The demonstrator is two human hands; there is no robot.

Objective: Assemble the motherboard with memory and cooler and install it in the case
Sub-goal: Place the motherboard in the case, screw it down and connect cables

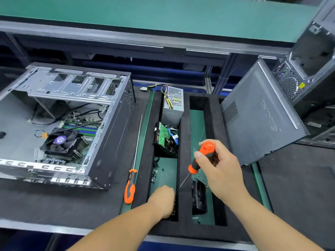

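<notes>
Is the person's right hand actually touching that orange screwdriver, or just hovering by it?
Touching. The head view shows the right hand with fingers and thumb curled round the handle of the orange screwdriver.

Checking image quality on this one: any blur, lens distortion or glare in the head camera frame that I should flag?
Head view: wide-angle bowing bends the shelf edge and leans the side panel; the left hand is soft with blur, the right hand on the screwdriver is sharper; bright glare washes the case's near metal rim; lighting is otherwise even, with soft shadows.
</notes>
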